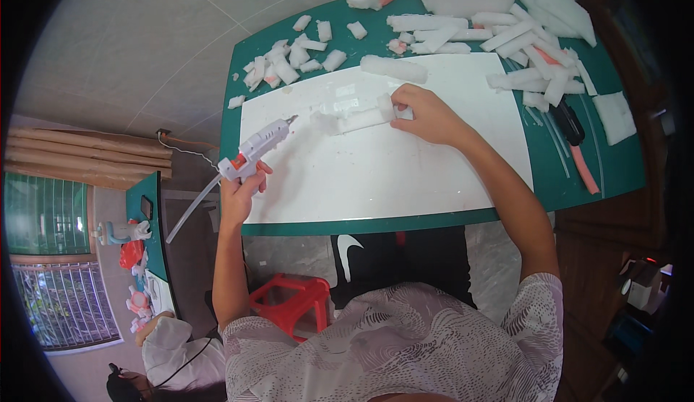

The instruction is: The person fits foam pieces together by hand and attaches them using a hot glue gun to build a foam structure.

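On the green table (623, 169), clock taken from the middle of the white board (405, 178). Far out between 7 and 8: another person in a pale shirt (173, 351). At 9: left hand (240, 194) wrapped round the handle of a white glue gun (256, 149); nozzle aimed toward 2, clear stick (191, 210) trailing from its rear toward 7. At 10: loose heap of foam scraps (285, 66). Below, at 7: red stool (298, 290). Near centre, toward 11: white foam piece (361, 120) lying on the board, apart from the nozzle. Right hand (431, 116), just off centre toward 1, thumb and fingers pinching a small foam block (403, 113) at the piece's 3 o'clock end. At 2: piled foam strips (517, 40), some pinkish. At 3: black-and-pink tool (576, 138).
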### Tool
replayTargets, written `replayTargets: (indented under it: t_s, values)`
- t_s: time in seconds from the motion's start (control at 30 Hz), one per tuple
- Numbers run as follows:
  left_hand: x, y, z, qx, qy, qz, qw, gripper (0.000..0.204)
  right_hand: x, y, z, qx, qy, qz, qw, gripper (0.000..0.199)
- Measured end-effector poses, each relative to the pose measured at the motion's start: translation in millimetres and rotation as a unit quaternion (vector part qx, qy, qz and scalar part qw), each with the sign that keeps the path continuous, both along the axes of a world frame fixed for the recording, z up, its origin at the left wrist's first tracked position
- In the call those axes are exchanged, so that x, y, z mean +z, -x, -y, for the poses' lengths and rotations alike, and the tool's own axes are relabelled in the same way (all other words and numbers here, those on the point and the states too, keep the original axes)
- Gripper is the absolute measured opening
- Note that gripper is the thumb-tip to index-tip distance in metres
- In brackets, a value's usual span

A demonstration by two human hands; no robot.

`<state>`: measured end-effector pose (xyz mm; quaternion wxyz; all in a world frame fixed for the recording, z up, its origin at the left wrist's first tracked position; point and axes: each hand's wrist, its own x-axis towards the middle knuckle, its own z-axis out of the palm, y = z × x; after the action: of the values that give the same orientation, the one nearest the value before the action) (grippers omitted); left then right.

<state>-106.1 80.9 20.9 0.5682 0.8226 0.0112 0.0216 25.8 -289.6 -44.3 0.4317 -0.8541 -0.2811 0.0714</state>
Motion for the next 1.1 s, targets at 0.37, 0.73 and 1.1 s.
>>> replayTargets:
  t_s: [0.37,0.73,1.1]
  values:
    - [33,-37,86,-0.107,-0.091,-0.085,0.986,0.021,-10,0,1,0.003,-0.031,0.043,0.999,0.031]
    - [25,-47,99,-0.106,-0.132,-0.098,0.981,0.018,-9,0,2,0.016,-0.007,0.066,0.998,0.035]
    - [22,-43,94,-0.105,-0.149,-0.106,0.978,0.020,-12,-1,1,0.019,-0.008,0.069,0.997,0.035]
